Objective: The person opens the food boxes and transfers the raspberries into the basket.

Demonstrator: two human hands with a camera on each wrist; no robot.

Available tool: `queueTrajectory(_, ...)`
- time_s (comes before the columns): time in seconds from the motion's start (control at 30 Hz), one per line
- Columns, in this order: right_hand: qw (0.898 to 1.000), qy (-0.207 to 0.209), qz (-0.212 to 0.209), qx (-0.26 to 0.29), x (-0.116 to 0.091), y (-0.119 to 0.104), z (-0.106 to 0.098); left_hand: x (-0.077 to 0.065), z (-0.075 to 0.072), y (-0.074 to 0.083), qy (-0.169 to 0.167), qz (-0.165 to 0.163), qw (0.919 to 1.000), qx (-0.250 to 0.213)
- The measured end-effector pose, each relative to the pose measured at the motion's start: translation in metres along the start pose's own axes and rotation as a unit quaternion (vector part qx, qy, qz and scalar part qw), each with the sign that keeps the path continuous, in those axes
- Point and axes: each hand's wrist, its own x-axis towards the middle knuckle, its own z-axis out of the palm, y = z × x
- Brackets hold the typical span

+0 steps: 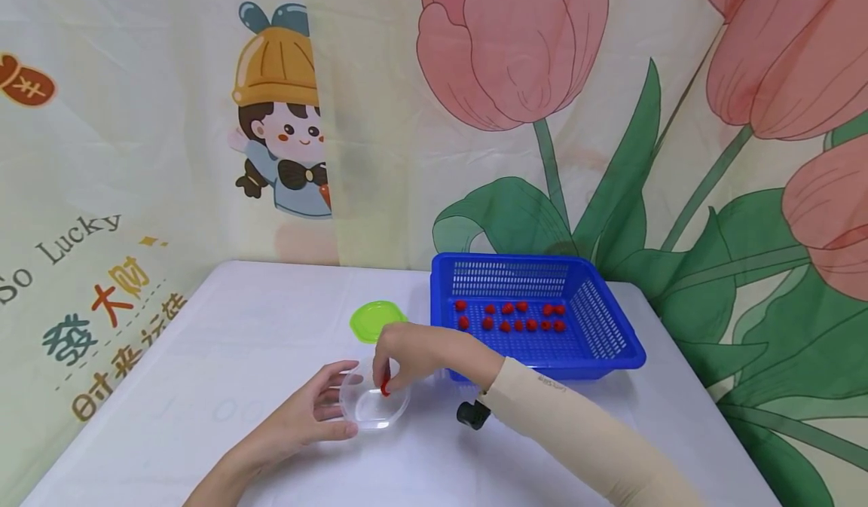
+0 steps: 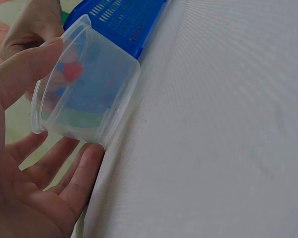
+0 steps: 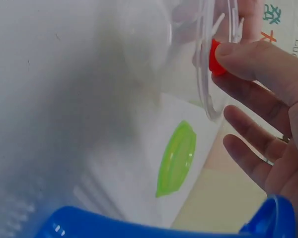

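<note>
A clear round plastic tub (image 1: 374, 415) sits on the white table, its mouth facing up. My left hand (image 1: 301, 416) holds it from the left, thumb at the near side and fingers at the far side. In the left wrist view, the thumb lies by the rim of the tub (image 2: 111, 74). Over the tub's mouth my right hand (image 1: 414, 350) pinches a small red berry (image 1: 386, 388) between thumb and forefinger. The right wrist view shows the same berry (image 3: 216, 59) at the rim, with the other fingers spread apart.
A blue plastic basket (image 1: 502, 259) stands at the back right, with several red berries (image 1: 507, 308) in loose rows on its floor. Behind the tub lies a bright green lid (image 1: 371, 323). A printed cloth (image 1: 380, 115) hangs along the table's back edge.
</note>
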Motion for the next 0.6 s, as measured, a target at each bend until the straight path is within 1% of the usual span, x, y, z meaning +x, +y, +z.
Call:
queueTrajectory(0.1, 0.999, 0.025, -0.019, 0.013, -0.009, 0.004, -0.006, 0.001, 0.001, 0.000, 0.000, -0.001, 1.0000, -0.002)
queueTrajectory(0.23, 0.997, 0.063, -0.031, 0.027, -0.026, 0.006, -0.017, 0.000, 0.002, 0.000, 0.005, -0.007, 1.0000, -0.002)
queueTrajectory(0.33, 0.995, 0.092, -0.035, 0.021, -0.040, 0.007, -0.025, 0.000, 0.003, 0.000, 0.008, -0.008, 0.9999, 0.001)
queueTrajectory(0.47, 0.991, 0.128, -0.029, 0.015, -0.058, 0.012, -0.035, 0.000, 0.002, 0.000, 0.011, -0.005, 0.9999, 0.004)
queueTrajectory(0.6, 0.987, 0.161, -0.005, 0.015, -0.079, 0.023, -0.044, 0.000, 0.002, -0.001, 0.011, -0.003, 0.9999, 0.003)
